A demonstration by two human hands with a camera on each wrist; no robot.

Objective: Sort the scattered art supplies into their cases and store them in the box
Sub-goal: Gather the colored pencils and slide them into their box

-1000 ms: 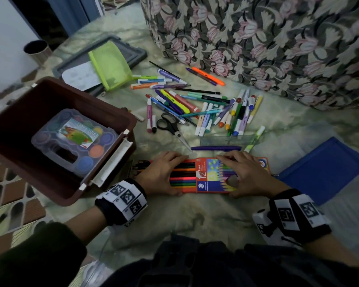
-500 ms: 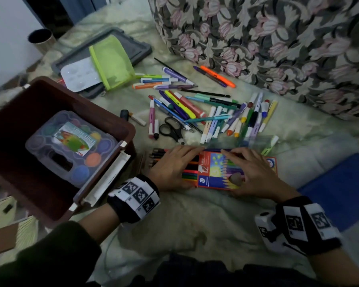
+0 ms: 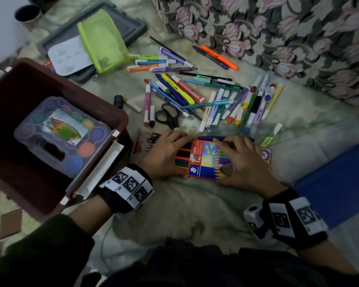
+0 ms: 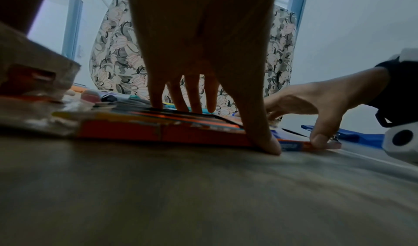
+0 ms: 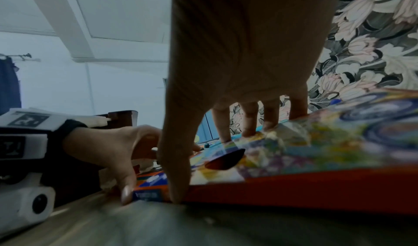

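Note:
An orange coloured-pencil box (image 3: 203,162) lies on the pale bedding in front of me. Its row of pencils (image 3: 181,157) sticks out of the sleeve's left end. My left hand (image 3: 166,154) spans that pencil row, thumb on the near edge (image 4: 269,142) and fingers on the far side. My right hand (image 3: 240,162) grips the printed sleeve (image 5: 294,142) the same way, thumb at its near edge. The brown storage box (image 3: 120,119) stands open at the left with a clear paint set case (image 3: 56,133) inside. Loose markers and pens (image 3: 195,94) lie scattered behind the hands.
Black scissors (image 3: 168,116) lie just beyond my left hand. A green mesh pouch (image 3: 102,40) and a white palette (image 3: 68,56) rest on a grey tray (image 3: 133,23). A clear pouch (image 3: 236,129), a blue flat lid (image 3: 340,183) and a floral sofa (image 3: 278,27) border the spot.
My left hand has closed in on the right one, and less of the pencil row shows outside the sleeve. The head view has shifted slightly.

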